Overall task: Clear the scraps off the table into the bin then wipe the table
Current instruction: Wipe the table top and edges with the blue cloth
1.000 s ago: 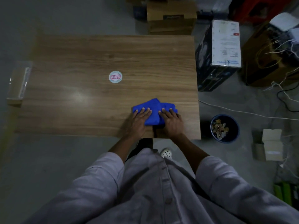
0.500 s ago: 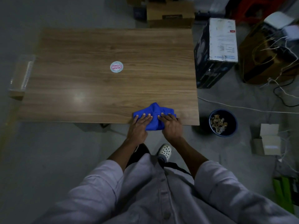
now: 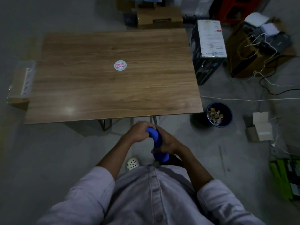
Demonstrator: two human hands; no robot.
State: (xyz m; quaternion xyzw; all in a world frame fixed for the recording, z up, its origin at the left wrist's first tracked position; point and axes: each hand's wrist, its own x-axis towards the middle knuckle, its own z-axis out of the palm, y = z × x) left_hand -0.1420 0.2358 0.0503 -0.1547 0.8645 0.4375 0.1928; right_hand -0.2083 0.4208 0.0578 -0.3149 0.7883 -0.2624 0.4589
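Note:
Both my hands hold the blue cloth (image 3: 156, 137) off the table, in front of my body below the table's near edge. My left hand (image 3: 138, 132) grips its upper end and my right hand (image 3: 167, 142) grips its middle, while the lower end hangs down. The wooden table (image 3: 97, 88) carries only a round white and pink sticker (image 3: 120, 65). On the floor right of the table's near corner stands the dark blue bin (image 3: 227, 115), with brownish scraps (image 3: 215, 115) inside.
A black and white box (image 3: 207, 49) stands right of the table, with cardboard boxes (image 3: 159, 17) behind and cables (image 3: 243, 100) across the floor. A small open carton (image 3: 259, 126) lies right of the bin. A clear plastic box (image 3: 22, 80) sits at the table's left edge.
The cloth has been drawn back over the near edge and lifted off the table. Both hands went from pressing flat on it to gripping it, bunched, in front of my body.

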